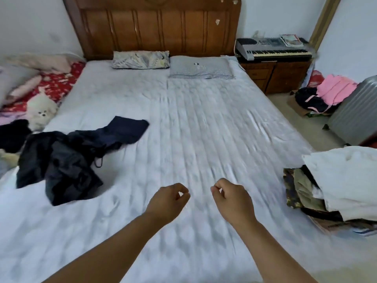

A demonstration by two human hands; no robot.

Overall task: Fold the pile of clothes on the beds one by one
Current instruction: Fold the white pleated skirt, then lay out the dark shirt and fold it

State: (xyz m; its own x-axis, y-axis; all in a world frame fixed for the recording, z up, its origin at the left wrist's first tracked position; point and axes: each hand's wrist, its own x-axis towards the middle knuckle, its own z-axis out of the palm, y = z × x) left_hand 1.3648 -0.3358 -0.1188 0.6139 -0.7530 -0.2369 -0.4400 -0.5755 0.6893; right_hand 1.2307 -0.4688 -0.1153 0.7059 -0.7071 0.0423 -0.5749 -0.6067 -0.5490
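A heap of dark navy and black clothes [67, 158] lies crumpled on the left side of the pale quilted bed [193, 123], one dark piece stretching toward the middle. A stack of folded clothes [336, 180], white on top with camouflage and olive pieces below, sits at the bed's right edge. Both of my hands hover over the bare mattress near its front middle. My left hand [169, 201] has its fingers curled in with thumb against fingertips, holding nothing. My right hand [232, 199] is curled the same way, also with nothing in it.
Two pillows [171, 64] lie at the wooden headboard [155, 27]. A small white dog [41, 113] sits on the left among red bedding. Right of the bed stand a cabinet with a keyboard [273, 51], a grey suitcase [357, 111] and pink clothes [334, 88].
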